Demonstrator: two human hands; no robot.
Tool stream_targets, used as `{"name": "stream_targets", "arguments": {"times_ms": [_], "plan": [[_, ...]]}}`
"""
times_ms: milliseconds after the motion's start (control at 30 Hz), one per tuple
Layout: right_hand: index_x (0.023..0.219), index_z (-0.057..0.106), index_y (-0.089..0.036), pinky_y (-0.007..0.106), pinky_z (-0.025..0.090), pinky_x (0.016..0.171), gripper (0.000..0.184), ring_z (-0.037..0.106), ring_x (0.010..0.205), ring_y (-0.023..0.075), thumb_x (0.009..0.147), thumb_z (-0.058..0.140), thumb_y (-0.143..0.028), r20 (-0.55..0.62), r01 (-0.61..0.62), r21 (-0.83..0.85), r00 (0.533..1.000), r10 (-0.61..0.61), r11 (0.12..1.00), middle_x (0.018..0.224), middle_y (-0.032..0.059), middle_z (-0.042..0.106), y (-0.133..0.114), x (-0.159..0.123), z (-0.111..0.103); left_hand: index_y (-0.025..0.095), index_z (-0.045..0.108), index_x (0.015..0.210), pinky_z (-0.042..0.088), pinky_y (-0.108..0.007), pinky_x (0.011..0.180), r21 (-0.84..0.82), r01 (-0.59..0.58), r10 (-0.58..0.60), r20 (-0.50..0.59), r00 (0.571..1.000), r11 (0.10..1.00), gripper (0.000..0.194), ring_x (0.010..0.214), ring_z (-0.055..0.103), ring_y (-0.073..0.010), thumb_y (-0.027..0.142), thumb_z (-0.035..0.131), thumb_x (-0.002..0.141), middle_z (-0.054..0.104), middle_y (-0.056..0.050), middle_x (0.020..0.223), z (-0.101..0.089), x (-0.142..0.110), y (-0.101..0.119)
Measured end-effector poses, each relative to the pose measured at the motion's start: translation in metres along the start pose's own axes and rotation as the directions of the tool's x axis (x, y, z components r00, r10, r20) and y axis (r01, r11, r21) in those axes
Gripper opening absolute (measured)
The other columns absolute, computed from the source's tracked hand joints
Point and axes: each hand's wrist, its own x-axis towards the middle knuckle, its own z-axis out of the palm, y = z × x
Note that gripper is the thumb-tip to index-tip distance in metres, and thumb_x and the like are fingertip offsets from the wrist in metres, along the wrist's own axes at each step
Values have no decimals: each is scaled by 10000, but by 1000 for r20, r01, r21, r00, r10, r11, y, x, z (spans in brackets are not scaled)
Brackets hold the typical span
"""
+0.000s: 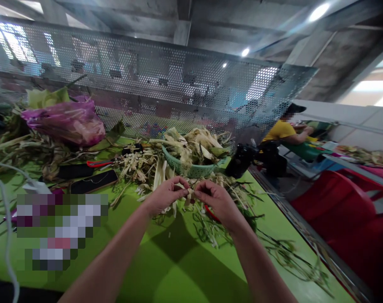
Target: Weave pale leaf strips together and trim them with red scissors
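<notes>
Pinched between thumb and fingers, my left hand (167,195) grips one side of a small pale piece of corn husk (190,194). From the other side my right hand (215,201) pinches the same piece, and the fingertips nearly meet. Both hands are above the green table (181,273). Just beyond them stands a light green plastic basket (196,170) heaped with dry husks (204,141). A red loop (212,213), perhaps a scissors handle, shows partly behind my right hand. Thin green shreds (207,229) are scattered below that hand.
Left lie a dark phone-like slab (94,182), a red-handled tool (99,163) and a white cable (8,235). A pink plastic bag (66,122) sits farther back. A black container (240,160) stands right of the basket. Behind rises a perforated metal screen (147,84). A person in yellow (279,131) sits at right.
</notes>
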Motion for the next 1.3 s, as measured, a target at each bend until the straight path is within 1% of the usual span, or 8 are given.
{"name": "stream_targets", "arguments": {"times_ms": [200, 367, 500, 700, 867, 1000, 1167, 1300], "plan": [[733, 572, -171, 245, 326, 598, 160, 434, 633, 117, 795, 630, -306, 123, -74, 25, 990, 70, 997, 674, -21, 529, -2, -3, -6, 165, 558, 859, 248, -191, 503, 75, 27, -27, 0, 1000, 997, 249, 523, 380, -53, 362, 665, 749, 512, 52, 623, 2, -2, 2], [717, 580, -170, 245, 323, 589, 193, 431, 614, 115, 778, 640, -342, 93, -117, 52, 989, 112, 992, 655, -21, 521, -1, -2, -4, 167, 555, 853, 215, -191, 487, 76, 63, -66, 30, 997, 995, 208, 505, 321, -43, 333, 643, 762, 477, 60, 622, 1, -4, 5], [711, 584, -172, 259, 369, 629, 182, 487, 653, 135, 776, 637, -334, 76, -71, 46, 995, 67, 996, 672, -6, 567, 0, 0, -1, 170, 542, 851, 214, -198, 489, 63, 93, -94, 24, 995, 994, 197, 512, 334, -49, 326, 624, 763, 496, 50, 660, 1, -4, 5], [721, 590, -185, 271, 378, 624, 125, 500, 643, 144, 772, 616, -296, -42, -21, -140, 999, 15, 990, 674, -12, 573, 5, 1, 5, 161, 551, 799, 344, -221, 644, 205, -14, 20, -31, 999, 979, 64, 682, 469, -100, 220, 550, 774, 534, 21, 713, 3, 1, 1], [750, 598, -192, 273, 372, 626, 90, 485, 642, 146, 778, 599, -277, -122, -2, -234, 992, -27, 972, 670, -16, 554, 9, 1, 9, 161, 553, 843, 365, -260, 703, 297, -43, 56, -36, 998, 954, 95, 749, 475, -130, 230, 533, 781, 542, -2, 788, 2, 2, -1], [759, 598, -190, 277, 382, 645, 85, 493, 661, 149, 779, 586, -272, -95, 9, -179, 995, -26, 984, 691, -9, 566, 7, 2, 8, 162, 537, 875, 372, -266, 710, 247, -40, 46, -18, 999, 968, 140, 761, 475, -130, 258, 561, 776, 539, -9, 819, 1, 1, -2], [727, 578, -186, 270, 390, 634, 117, 506, 643, 143, 783, 589, -288, 2, -22, -86, 1000, 22, 996, 665, -13, 583, 8, 3, 6, 167, 512, 874, 374, -251, 667, 213, -62, 65, -7, 998, 975, 165, 719, 471, -120, 290, 579, 787, 530, -1, 787, 0, 3, -10], [773, 604, -190, 281, 409, 656, 87, 527, 676, 154, 779, 585, -274, -66, 5, -165, 998, -16, 986, 702, -3, 594, 9, 4, 6, 163, 530, 847, 388, -255, 679, 282, -116, 134, -44, 990, 952, 159, 736, 491, -128, 307, 577, 798, 547, -6, 789, -1, 6, -15]]}}
